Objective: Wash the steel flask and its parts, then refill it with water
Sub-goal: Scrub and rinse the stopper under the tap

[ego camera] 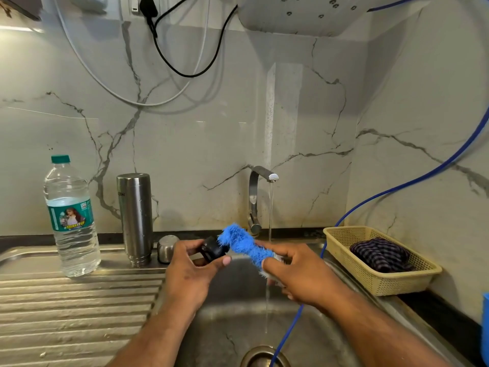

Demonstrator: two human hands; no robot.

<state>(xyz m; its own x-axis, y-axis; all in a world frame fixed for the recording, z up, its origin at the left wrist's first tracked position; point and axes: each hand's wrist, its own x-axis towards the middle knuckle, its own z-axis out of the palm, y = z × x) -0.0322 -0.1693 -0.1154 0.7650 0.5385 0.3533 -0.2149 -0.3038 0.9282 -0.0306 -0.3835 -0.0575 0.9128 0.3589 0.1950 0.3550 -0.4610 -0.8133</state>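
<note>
Above the sink, stopper pinched by left hand; brush, at its three o'clock, gripped by right hand.

Around the wash area: basket, hose and cables

A cream plastic basket sits on the dark counter at the right, holding a crumpled dark checked cloth. A thin blue hose curves down the veined marble wall and passes just left of the basket. Above, a black cable and a white cable hang in loops beside a white wall-mounted appliance. A blue object is cut off by the right edge
</note>
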